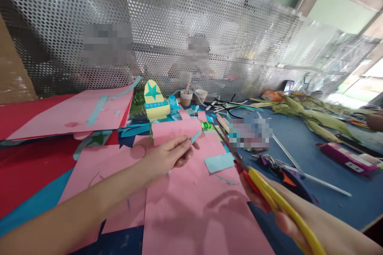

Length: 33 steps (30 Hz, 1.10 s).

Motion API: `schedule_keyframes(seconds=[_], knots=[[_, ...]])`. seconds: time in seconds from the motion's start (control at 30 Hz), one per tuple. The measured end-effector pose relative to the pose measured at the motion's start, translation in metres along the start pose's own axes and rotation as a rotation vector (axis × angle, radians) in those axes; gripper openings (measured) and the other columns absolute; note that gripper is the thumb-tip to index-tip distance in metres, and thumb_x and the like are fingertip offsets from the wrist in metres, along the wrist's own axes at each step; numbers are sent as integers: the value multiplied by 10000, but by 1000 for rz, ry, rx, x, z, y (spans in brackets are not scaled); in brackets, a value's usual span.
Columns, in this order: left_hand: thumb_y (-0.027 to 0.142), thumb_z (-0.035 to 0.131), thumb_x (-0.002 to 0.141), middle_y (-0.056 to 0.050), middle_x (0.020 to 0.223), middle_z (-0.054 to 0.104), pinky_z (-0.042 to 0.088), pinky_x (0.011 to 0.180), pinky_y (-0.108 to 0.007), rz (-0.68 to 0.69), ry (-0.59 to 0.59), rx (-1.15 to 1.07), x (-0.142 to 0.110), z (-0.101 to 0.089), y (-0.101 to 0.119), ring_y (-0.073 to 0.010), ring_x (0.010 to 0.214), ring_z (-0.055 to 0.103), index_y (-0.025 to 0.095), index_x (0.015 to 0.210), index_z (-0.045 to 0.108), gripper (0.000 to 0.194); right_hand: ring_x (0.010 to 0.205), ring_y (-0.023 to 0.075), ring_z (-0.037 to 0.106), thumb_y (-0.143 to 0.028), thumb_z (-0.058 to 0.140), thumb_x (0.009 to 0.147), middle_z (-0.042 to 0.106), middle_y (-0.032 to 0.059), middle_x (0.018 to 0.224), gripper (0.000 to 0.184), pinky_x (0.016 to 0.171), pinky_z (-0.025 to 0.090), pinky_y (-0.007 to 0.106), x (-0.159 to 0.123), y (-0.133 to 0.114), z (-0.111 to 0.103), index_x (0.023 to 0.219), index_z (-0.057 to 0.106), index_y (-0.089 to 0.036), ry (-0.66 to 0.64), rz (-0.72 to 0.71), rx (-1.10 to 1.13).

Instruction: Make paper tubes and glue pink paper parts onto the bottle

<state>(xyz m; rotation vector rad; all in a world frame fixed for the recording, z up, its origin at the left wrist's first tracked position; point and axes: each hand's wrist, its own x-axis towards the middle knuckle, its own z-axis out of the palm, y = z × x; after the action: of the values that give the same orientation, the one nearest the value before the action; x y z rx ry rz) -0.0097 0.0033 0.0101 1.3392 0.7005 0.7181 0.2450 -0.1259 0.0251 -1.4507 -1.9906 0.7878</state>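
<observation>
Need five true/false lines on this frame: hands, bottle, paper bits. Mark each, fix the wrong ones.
1. The left hand holds a small light blue strip. True.
2. The right hand holds a glue gun. False: it holds scissors with red and yellow handles.
3. The green bottle stands upright. False: it lies on its side, with pink paper around it.
4. A light blue rectangle lies on a pink sheet. True.
5. The star on the yellow shape is red. False: it is green.
</observation>
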Motion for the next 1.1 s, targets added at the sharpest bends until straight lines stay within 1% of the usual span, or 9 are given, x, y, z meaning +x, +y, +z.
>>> schedule_keyframes(seconds=[0.1, 0.17, 0.27, 0.47, 0.6, 0.7, 0.9, 1.0, 1.1], knots=[[527, 551, 880, 48, 669, 435, 205, 527, -265, -2, -29, -41, -6, 7, 7, -73, 555, 306, 166, 897, 610, 366, 781, 248, 719, -693, 249, 916, 713, 134, 954, 756, 661, 594, 289, 2, -10, 3, 1487, 291, -199, -91, -215, -208], [521, 544, 889, 56, 651, 420, 200, 522, -268, 9, -62, -52, -10, 11, 11, -71, 542, 287, 164, 883, 601, 361, 827, 249, 729, -589, 198, 973, 713, 151, 1004, 688, 656, 592, 277, 6, -15, 5, 1533, 68, -209, -64, -366, -374], [511, 543, 893, 60, 660, 417, 204, 525, -272, 27, -83, -28, -13, 15, 14, -70, 541, 287, 164, 874, 582, 350, 886, 249, 730, -508, 192, 1003, 715, 166, 1007, 666, 725, 593, 294, 11, -19, 9, 1530, -27, -165, -22, -491, -563], [569, 546, 862, 57, 684, 426, 215, 524, -283, 17, -91, 59, -16, 17, 15, -74, 542, 290, 166, 889, 551, 404, 819, 281, 739, -547, 203, 988, 714, 203, 986, 687, 684, 599, 342, 17, -22, 13, 1514, 86, -120, 72, -573, -671], [565, 519, 880, 51, 703, 427, 229, 523, -285, 19, -111, 102, -15, 17, 15, -79, 544, 297, 177, 950, 559, 397, 781, 295, 724, -619, 327, 936, 720, 178, 930, 659, 660, 592, 357, 20, -32, 12, 1345, 460, -119, 2, -414, -497], [575, 499, 885, 48, 704, 425, 236, 517, -282, 10, -131, 136, -16, 17, 16, -84, 547, 300, 178, 944, 554, 405, 692, 251, 695, -622, 413, 897, 710, 123, 857, 537, 607, 574, 322, 21, -38, 10, 1110, 628, -179, -100, -269, -349], [569, 492, 899, 55, 708, 426, 250, 522, -263, -5, -142, 131, -17, 14, 15, -73, 549, 304, 187, 904, 546, 386, 515, 228, 629, -617, 525, 834, 658, 68, 648, 446, 476, 512, 309, 22, -40, 13, 954, 633, -202, -114, -160, -368], [607, 510, 870, 58, 706, 428, 250, 522, -260, -5, -150, 101, -17, 16, 15, -74, 549, 303, 193, 912, 551, 418, 505, 226, 630, -575, 578, 812, 670, 72, 661, 366, 470, 508, 310, 22, -39, 15, 845, 629, -214, -104, -116, -412], [643, 525, 838, 56, 699, 430, 253, 527, -266, -20, -137, 119, -18, 19, 17, -78, 553, 306, 187, 886, 548, 459, 498, 224, 630, -547, 506, 855, 681, 77, 658, 346, 452, 499, 309, 22, -39, 17, 814, 618, -222, -98, -85, -414]])
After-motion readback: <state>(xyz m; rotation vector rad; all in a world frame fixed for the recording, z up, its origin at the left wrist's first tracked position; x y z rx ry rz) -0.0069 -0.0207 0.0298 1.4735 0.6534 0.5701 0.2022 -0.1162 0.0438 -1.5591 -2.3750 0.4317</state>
